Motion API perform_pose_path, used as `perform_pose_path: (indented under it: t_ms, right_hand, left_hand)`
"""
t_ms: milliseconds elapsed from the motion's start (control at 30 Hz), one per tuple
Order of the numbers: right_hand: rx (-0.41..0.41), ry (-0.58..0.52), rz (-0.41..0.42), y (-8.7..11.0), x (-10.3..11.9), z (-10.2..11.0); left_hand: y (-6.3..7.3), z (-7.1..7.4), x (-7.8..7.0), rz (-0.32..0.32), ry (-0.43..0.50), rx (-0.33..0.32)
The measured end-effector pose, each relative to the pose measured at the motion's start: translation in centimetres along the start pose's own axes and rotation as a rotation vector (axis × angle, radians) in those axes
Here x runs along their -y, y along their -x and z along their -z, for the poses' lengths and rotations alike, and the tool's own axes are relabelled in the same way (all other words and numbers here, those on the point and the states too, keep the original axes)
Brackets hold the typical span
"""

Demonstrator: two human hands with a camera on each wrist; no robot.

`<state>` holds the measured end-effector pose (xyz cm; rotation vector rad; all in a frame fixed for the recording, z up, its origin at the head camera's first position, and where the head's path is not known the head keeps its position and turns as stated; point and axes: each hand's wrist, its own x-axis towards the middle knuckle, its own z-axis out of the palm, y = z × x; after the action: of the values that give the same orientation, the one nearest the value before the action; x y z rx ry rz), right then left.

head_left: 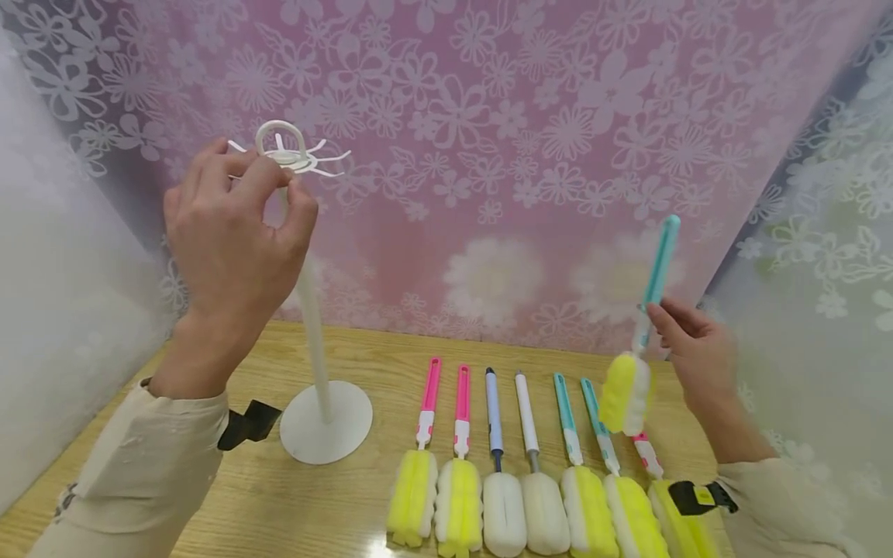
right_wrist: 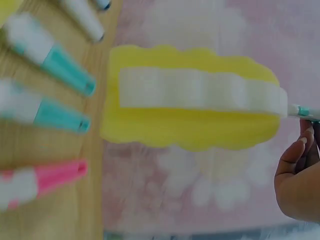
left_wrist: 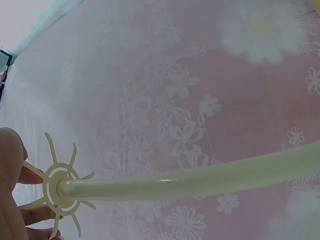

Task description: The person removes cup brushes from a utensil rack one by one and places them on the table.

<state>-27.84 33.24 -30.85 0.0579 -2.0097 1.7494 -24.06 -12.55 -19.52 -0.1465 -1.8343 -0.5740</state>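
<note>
My left hand [head_left: 233, 225] is raised to the top of a white stand [head_left: 314, 333], thumb and fingers pinching the rim of its ring of curved hooks [head_left: 328, 160]. In the left wrist view the fingers reach around the hooks, with the pole [left_wrist: 200, 180] running off to the right. On the right side, my right hand [head_left: 705, 364] holds a sponge bottle brush [head_left: 659, 263] above the table. It grips the lower part of the teal handle, which points up while the yellow and white sponge head [right_wrist: 190, 90] hangs down.
A row of sponge bottle brushes lies on the wooden table [head_left: 258, 496]: pink-handled ones [head_left: 430, 387], a lavender one [head_left: 494, 411], a white one [head_left: 526, 411] and teal ones [head_left: 567, 411]. The stand's round base [head_left: 345, 434] is left of them. A flowered pink curtain [head_left: 488, 155] hangs behind.
</note>
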Motion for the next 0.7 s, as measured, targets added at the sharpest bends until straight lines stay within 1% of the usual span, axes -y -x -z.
perform_pose_path:
  t_ms: [100,167,233,300,367,433,467,533,567,667,700]
  right_hand:
    - [0.004,0.126,-0.025,0.5,-0.9,3.8]
    - [0.003,0.216,-0.055,0.9,-1.6,6.1]
    - [0.005,0.277,-0.082,1.3,-2.5,8.2]
    - [-0.005,0.311,-0.121,1.7,-3.4,10.0]
    - [-0.027,0.283,-0.159,2.0,-4.5,11.6]
    - [-0.056,0.254,-0.180,2.2,-5.2,12.8]
    - [-0.077,0.206,-0.190,2.2,-5.5,13.4]
    - [-0.114,0.118,-0.188,2.2,-5.9,14.2]
    - [-0.124,0.109,-0.180,2.2,-6.0,14.6]
    - [-0.131,0.014,-0.158,2.1,-5.9,15.5]
    - [-0.118,0.007,-0.146,2.1,-5.8,15.7]
  left_hand:
    - [0.0,0.0,0.0,-0.020,-0.009,-0.021]
    - [0.0,0.1,0.1,-0.041,-0.020,-0.026]
    - [0.0,0.1,0.1,-0.054,-0.025,-0.025]
    - [-0.1,0.1,0.1,-0.058,-0.024,-0.023]
    - [-0.1,0.0,0.1,-0.067,-0.027,-0.022]
    - [-0.1,0.0,0.1,-0.060,-0.023,-0.023]
    - [0.0,0.0,0.2,-0.059,-0.022,-0.025]
    - [0.0,-0.1,0.2,-0.055,-0.020,-0.026]
    - [0.0,-0.1,0.2,-0.054,-0.020,-0.027]
    - [0.1,-0.1,0.3,-0.045,-0.021,-0.028]
    - [0.1,0.0,0.3,-0.034,-0.021,-0.027]
